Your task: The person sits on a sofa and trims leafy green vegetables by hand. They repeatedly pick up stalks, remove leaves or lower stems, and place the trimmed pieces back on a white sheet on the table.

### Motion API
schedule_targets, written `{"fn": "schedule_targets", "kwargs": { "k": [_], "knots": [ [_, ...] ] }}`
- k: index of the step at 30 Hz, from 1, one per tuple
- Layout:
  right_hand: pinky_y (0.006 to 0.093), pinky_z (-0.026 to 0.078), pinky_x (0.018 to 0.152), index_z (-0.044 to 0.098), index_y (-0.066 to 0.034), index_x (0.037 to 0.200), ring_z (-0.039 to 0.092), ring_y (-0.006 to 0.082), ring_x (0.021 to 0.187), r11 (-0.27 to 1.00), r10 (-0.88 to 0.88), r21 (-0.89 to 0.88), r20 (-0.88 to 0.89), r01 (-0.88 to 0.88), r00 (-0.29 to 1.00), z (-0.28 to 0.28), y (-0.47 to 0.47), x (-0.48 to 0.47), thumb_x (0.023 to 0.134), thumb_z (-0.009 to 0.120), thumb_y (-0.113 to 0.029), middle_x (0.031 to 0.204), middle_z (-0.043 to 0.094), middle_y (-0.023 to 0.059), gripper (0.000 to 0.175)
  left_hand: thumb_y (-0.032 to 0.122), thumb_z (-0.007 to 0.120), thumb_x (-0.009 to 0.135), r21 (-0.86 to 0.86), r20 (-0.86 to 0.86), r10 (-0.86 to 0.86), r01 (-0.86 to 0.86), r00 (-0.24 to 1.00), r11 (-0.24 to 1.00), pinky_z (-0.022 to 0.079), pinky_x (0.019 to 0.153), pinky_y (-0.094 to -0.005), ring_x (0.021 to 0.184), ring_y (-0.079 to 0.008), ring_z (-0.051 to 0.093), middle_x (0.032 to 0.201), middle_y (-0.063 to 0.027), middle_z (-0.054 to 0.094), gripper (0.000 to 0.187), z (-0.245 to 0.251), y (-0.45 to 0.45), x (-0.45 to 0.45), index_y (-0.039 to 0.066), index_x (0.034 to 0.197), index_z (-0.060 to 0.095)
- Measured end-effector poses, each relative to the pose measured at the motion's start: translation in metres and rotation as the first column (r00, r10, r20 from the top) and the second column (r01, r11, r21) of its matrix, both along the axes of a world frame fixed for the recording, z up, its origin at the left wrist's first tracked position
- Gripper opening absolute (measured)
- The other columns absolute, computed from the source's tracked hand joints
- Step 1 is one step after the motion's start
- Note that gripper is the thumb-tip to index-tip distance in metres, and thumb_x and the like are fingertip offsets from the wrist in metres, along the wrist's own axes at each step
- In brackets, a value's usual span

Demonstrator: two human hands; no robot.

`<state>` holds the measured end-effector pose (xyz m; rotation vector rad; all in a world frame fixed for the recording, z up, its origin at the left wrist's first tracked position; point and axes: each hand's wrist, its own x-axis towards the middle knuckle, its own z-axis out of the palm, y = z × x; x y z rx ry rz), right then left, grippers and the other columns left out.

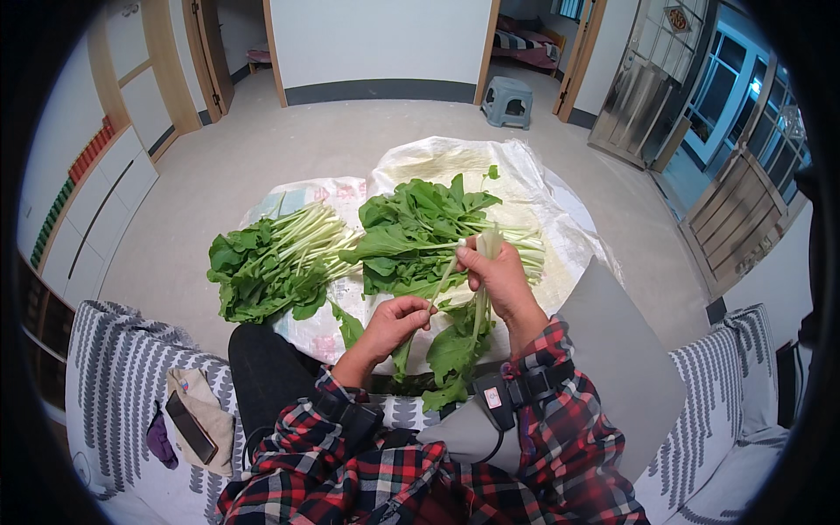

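Note:
My left hand (395, 323) pinches the thin stalk of a single leafy green (443, 282) between thumb and fingers. That stalk slants up to the fingertips of my right hand (502, 272), which also grips a small bunch of leafy greens (482, 315). Its pale stalk ends point upward, and its leaves hang towards my lap. Beyond my hands lies a large pile of leafy greens (413, 216), stalks to the right. A second pile (262, 262) sits at the left with its pale stalks turned the other way. Both rest on white woven plastic sacks (433, 154).
A grey cushion or board (623, 354) lies by my right arm. On the patterned sofa cover (125, 367) at the left are a smartphone (190, 426), a beige cloth (220, 420) and a purple cloth (161, 438). A blue-grey plastic stool (507, 102) stands near a far doorway.

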<state>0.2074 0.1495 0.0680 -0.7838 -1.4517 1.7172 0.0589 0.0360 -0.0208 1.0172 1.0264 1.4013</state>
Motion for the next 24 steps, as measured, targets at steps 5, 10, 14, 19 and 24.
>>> {"fn": "schedule_targets", "kwargs": {
  "k": [5, 10, 14, 19, 24],
  "knots": [
    [0.0193, 0.035, 0.041, 0.055, -0.002, 0.088, 0.043, 0.0068, 0.044, 0.991, -0.131, 0.0, -0.082, 0.131, 0.988, 0.0, 0.005, 0.003, 0.08, 0.063, -0.012, 0.067, 0.056, 0.0046, 0.015, 0.019, 0.061, 0.083, -0.176, -0.031, -0.04, 0.034, 0.999, 0.984, 0.027, 0.043, -0.0158, 0.049, -0.0009, 0.038, 0.074, 0.0033, 0.058, 0.022, 0.008, -0.007, -0.011, 0.005, 0.1, 0.06],
    [0.021, 0.038, 0.043, 0.053, -0.0038, 0.089, 0.044, 0.0077, 0.045, 0.978, -0.208, -0.037, -0.147, 0.205, 0.967, 0.001, 0.008, 0.006, 0.081, 0.063, -0.014, 0.069, 0.054, 0.0047, 0.017, 0.018, 0.063, 0.081, -0.225, -0.016, 0.027, -0.03, 1.0, 0.974, 0.026, 0.042, -0.0161, 0.048, -0.0008, 0.037, 0.069, 0.0058, 0.054, 0.024, 0.011, -0.011, -0.021, 0.005, 0.1, 0.06],
    [0.0216, 0.038, 0.044, 0.052, -0.0048, 0.089, 0.044, 0.0076, 0.046, 0.965, -0.26, -0.081, -0.198, 0.248, 0.945, 0.004, 0.01, 0.009, 0.081, 0.063, -0.015, 0.068, 0.052, 0.0032, 0.017, 0.016, 0.064, 0.079, -0.223, 0.002, 0.037, -0.036, 0.999, 0.974, 0.025, 0.041, -0.0172, 0.046, -0.0015, 0.036, 0.064, 0.006, 0.05, 0.023, 0.009, -0.012, -0.032, 0.005, 0.099, 0.061],
    [0.022, 0.039, 0.044, 0.052, -0.0057, 0.087, 0.044, 0.0075, 0.046, 0.96, -0.277, -0.117, -0.238, 0.255, 0.931, 0.006, 0.012, 0.012, 0.081, 0.064, -0.015, 0.067, 0.051, 0.0021, 0.017, 0.015, 0.064, 0.079, -0.201, -0.015, 0.05, -0.052, 0.999, 0.978, 0.024, 0.04, -0.0177, 0.044, -0.0021, 0.034, 0.062, 0.0053, 0.049, 0.023, 0.006, -0.013, -0.042, 0.005, 0.1, 0.061],
    [0.0221, 0.039, 0.044, 0.052, -0.006, 0.086, 0.043, 0.0073, 0.046, 0.949, -0.314, -0.114, -0.246, 0.295, 0.917, 0.006, 0.013, 0.013, 0.081, 0.063, -0.015, 0.066, 0.05, 0.0012, 0.015, 0.015, 0.064, 0.079, -0.203, -0.017, 0.064, -0.066, 0.998, 0.977, 0.024, 0.039, -0.0181, 0.043, -0.0021, 0.033, 0.062, 0.0053, 0.048, 0.023, 0.004, -0.014, -0.051, 0.005, 0.099, 0.061]
  ]
}}
